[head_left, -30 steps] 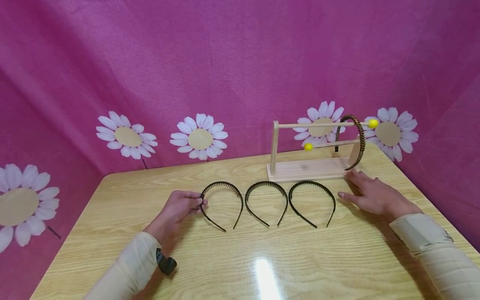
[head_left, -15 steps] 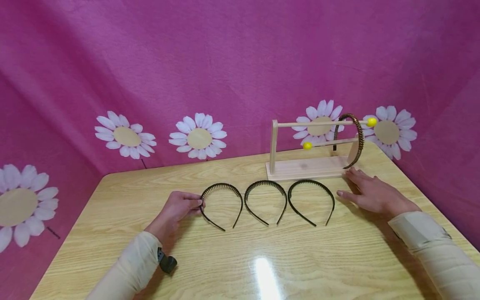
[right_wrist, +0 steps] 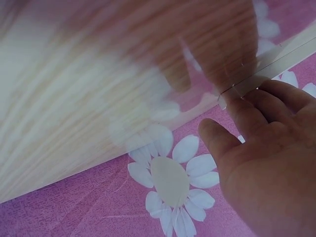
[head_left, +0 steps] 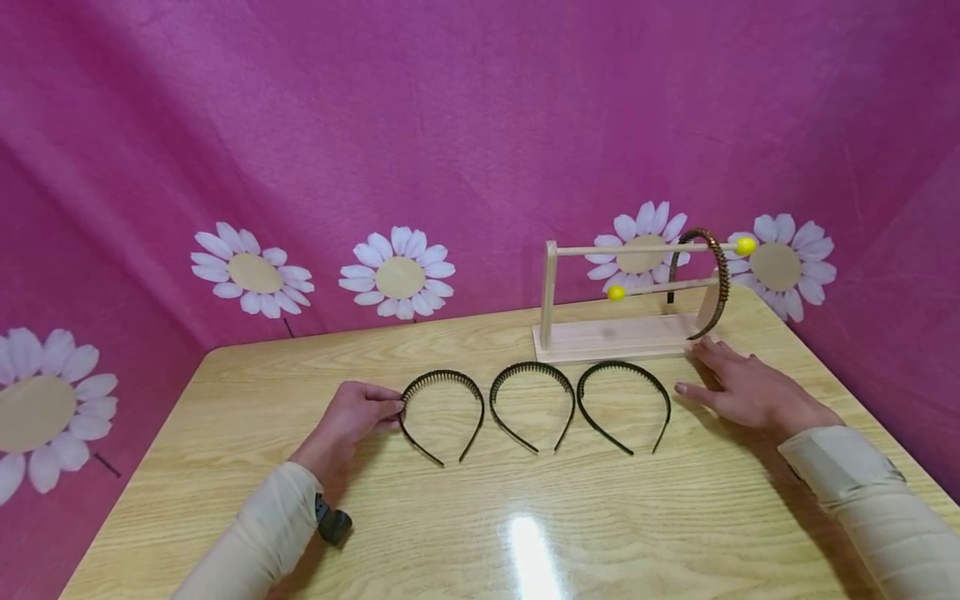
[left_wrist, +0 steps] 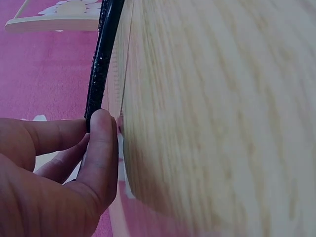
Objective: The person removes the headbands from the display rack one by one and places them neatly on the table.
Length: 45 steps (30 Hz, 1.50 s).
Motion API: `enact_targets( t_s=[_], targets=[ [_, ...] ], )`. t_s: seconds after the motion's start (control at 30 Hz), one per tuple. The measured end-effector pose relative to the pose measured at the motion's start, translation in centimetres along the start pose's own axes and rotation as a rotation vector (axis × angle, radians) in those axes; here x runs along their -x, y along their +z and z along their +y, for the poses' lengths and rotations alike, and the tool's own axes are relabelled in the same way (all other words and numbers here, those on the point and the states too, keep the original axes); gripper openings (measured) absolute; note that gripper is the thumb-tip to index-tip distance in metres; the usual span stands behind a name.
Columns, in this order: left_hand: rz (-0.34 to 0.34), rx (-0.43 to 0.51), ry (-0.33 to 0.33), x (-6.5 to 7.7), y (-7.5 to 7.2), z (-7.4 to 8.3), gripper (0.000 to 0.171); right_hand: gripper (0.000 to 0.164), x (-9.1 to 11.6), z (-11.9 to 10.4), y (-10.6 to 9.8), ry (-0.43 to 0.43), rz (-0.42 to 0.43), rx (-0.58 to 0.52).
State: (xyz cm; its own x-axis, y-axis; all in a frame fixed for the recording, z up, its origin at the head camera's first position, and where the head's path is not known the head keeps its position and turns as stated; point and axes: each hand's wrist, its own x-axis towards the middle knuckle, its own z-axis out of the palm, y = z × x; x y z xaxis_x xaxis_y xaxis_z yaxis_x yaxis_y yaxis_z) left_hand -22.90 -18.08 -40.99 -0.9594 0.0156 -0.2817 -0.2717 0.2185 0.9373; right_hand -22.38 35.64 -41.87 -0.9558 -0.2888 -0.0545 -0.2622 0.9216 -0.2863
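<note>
Pale beige, wrinkled long sleeves (head_left: 251,525); at the left cuff (head_left: 298,485), a black strap (head_left: 320,507) with a blocky black device (head_left: 334,527).

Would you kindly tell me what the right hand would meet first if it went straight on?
The right hand would probably meet the wooden rack first; whether they touch now is unclear.

a draped tabletop corner, kind of room unclear; magenta cloth (head_left: 480,117) with white daisies (head_left: 400,275) hangs beyond the fingers (left_wrist: 100,163) and to both sides; a glossy wood-grain table (head_left: 427,533) lies below them
</note>
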Motion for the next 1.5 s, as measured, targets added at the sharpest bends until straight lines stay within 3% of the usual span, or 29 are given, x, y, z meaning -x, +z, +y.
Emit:
enact_targets(
  t_s=[0.77, 1.07, 1.27, 1.5],
  targets=[
    [0.008, -0.028, -0.003, 0.1, 0.2, -0.4, 0.017, 0.087, 0.5, -0.1, 0.3, 0.012, -0.003, -0.038],
    [-0.007, -0.043, 0.037, 0.0, 0.0, -0.2, 0.017, 0.088, 0.3, 0.0, 0.1, 0.0, 0.0, -0.036],
    [0.006, -0.16, 0.104, 0.2, -0.7, 0.8, 0.022, 0.088, 0.1, 0.0, 0.1, -0.001, -0.01, -0.04],
    [0.004, -0.129, 0.142, 0.0, -0.4, 2.7, 0.031, 0.088, 0.2, -0.1, -0.1, 0.0, -0.007, -0.049]
  ],
)
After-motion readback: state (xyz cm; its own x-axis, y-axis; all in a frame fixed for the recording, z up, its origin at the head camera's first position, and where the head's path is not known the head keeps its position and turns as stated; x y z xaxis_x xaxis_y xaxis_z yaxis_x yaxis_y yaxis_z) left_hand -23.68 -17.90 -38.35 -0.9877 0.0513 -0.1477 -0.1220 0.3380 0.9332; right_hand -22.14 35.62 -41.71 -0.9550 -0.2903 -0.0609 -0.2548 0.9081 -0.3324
